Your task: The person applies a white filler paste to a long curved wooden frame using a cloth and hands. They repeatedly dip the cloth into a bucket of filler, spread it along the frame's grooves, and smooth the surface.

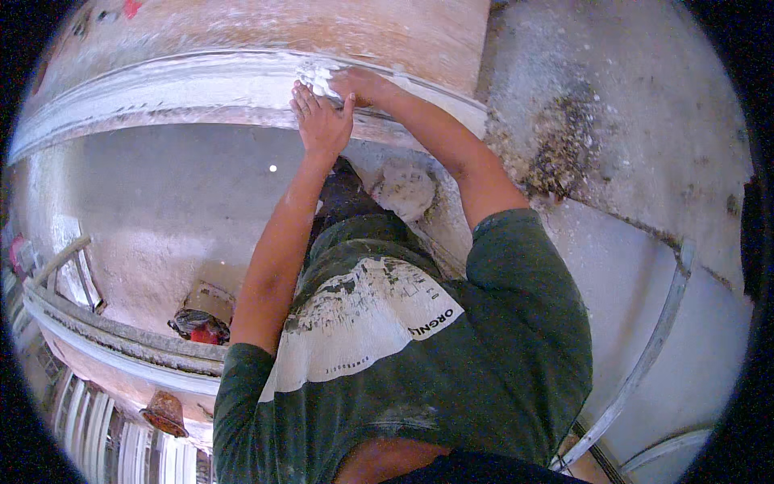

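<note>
A long white-coated strip (185, 93) runs along the near edge of a brown work surface. My left hand (324, 125) rests on it with its fingers stretched out flat and the thumb apart. Just to its right, my right hand (361, 85) bends down onto the strip, and its fingertips are hidden. Between and beyond both hands lies a smeared patch of thick white wet material (316, 71). Whether the right hand grips anything cannot be made out.
The brown surface (387, 36) spreads beyond the strip. Dark rubble (568, 141) litters the floor at the right. A pale round lump (403, 192) sits by my legs. A cardboard box (208, 302), a rusty pot (165, 413) and stacked white strips (89, 423) are at the lower left.
</note>
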A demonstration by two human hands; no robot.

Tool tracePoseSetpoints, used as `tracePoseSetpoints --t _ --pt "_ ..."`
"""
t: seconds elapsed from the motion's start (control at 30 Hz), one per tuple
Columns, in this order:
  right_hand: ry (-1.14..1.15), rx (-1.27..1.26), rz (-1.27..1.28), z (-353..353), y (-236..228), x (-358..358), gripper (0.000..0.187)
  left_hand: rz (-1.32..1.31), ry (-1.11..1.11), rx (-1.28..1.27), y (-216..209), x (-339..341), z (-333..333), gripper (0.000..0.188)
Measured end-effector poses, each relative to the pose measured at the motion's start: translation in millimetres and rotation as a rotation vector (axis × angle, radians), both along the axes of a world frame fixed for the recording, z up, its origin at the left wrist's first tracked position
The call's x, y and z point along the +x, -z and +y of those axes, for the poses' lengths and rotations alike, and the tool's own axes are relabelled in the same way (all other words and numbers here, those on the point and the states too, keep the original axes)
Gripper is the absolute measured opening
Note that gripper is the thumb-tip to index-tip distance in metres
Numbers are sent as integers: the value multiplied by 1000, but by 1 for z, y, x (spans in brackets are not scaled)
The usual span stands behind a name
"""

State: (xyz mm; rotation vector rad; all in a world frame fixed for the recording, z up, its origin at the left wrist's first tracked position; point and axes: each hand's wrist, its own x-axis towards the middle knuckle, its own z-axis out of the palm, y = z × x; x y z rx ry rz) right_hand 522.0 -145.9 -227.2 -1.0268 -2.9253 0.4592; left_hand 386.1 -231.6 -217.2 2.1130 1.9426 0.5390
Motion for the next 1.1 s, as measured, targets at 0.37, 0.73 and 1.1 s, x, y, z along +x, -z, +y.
tracePoseSetpoints --t 0.37,0.73,1.1 --pt "146 -79 -369 -94 44 218 34 -122 334 -36 7 168 -70 84" --pt "237 40 -111 -90 21 168 27 -561 211 -98 -7 126 -25 61" --pt "344 259 -247 -173 87 298 29 -815 -187 -204 -40 46 -15 70"
